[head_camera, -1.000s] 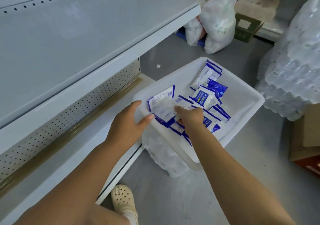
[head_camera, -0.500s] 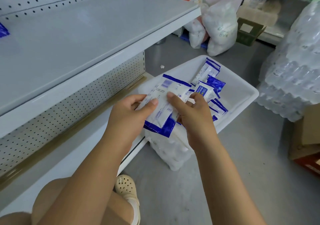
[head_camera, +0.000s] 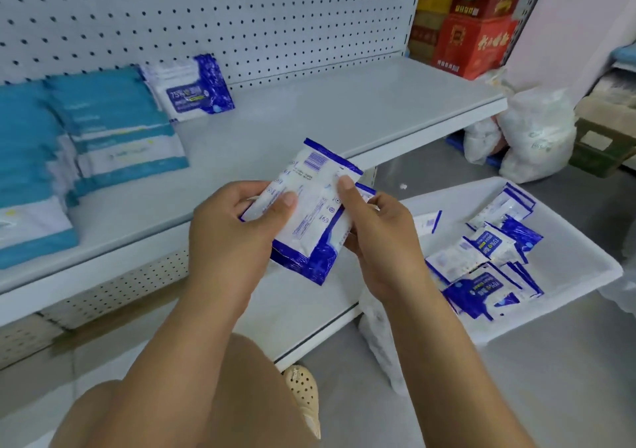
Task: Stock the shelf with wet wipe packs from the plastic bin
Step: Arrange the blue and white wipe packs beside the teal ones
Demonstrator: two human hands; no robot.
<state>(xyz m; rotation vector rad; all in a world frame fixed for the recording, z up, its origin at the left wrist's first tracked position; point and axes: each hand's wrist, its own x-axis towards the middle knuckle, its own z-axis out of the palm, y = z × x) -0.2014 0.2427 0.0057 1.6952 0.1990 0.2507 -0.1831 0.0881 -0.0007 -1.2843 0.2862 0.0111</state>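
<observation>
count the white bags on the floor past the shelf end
2. A smaller white bag shows below the shelf corner; a larger white bag lies just right of it. Others may be hidden behind the shelf.
</observation>
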